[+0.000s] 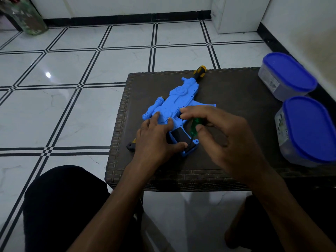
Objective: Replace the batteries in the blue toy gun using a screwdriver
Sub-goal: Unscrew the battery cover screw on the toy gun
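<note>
Your left hand [154, 137] presses flat on the blue toy gun [174, 110]; your right hand [221, 131] pinches the green screwdriver [194, 129], tip angled down toward the grip's black battery cover [179, 137].

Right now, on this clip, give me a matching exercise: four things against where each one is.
Things:
1. blue toy gun
2. green-handled screwdriver
3. yellow-and-black screwdriver
4. blue-lidded containers

Places:
A. pinched in the right hand
B. table's right edge
C. far edge, beyond the gun's muzzle
D. flat on the table under the left hand

Pairs: 1-D, 2-A, 3-C, 4-B
</note>
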The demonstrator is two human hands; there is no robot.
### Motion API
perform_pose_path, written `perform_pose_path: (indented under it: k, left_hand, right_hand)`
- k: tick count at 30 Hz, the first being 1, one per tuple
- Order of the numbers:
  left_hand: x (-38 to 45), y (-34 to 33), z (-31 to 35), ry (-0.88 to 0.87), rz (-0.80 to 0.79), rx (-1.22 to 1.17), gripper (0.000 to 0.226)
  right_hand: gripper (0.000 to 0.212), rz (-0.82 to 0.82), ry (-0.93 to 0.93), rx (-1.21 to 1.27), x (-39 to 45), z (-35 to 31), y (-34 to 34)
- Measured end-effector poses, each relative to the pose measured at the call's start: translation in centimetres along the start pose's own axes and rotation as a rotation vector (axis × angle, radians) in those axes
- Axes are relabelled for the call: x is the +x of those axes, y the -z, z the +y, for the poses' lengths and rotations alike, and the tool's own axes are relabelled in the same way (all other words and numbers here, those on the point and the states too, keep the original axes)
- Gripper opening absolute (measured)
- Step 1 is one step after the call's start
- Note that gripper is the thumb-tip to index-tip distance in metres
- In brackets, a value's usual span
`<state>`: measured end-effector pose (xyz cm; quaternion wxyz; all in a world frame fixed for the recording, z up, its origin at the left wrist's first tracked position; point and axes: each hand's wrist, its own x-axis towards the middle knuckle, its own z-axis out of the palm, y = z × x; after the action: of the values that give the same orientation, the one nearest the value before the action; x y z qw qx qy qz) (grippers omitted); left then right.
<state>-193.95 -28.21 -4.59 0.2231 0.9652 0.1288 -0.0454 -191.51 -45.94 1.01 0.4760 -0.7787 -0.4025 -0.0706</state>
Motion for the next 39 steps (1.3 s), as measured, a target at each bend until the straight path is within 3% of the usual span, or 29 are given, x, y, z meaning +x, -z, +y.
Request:
perform_pose_path:
  k: [5,10,16,21,30,35,39]
  left_hand:
    - [0.0,-0.03,-0.07,0.001,0.008,-0.007,0.072]
    - [0.1,-0.01,0.0,-0.003,-0.001,0.015,0.082]
    - [0.19,-0.01,-0.28,-0.021,0.017,-0.031,0.083]
    - [0.18,-0.19,-0.14,-0.002,0.005,0.021,0.082]
    - [0.24,-0.22,-0.29,-0.007,0.006,0.005,0.073]
    - [0.25,-0.17,-0.24,-0.007,0.004,0.026,0.082]
    - [0.09,-0.14,-0.2,-0.01,0.007,0.017,0.08]
  right_hand:
    - [0.017,0.072,0.013,-0.065,0.14,0.17,-0.06]
    - [0.031,0.069,0.004,-0.02,0.12,0.18,0.02]
    - [0.033,0.013,0.075,-0.129,0.02,0.21,-0.24]
    - [0.041,0.008,-0.012,-0.016,0.0,0.16,0.03]
    - [0.02,0.089,0.054,-0.126,0.21,0.26,0.03]
    - [0.03,0.075,-0.005,-0.006,-0.04,0.18,-0.06]
    - [0.026,0.076,0.015,-0.032,-0.22,0.17,-0.25]
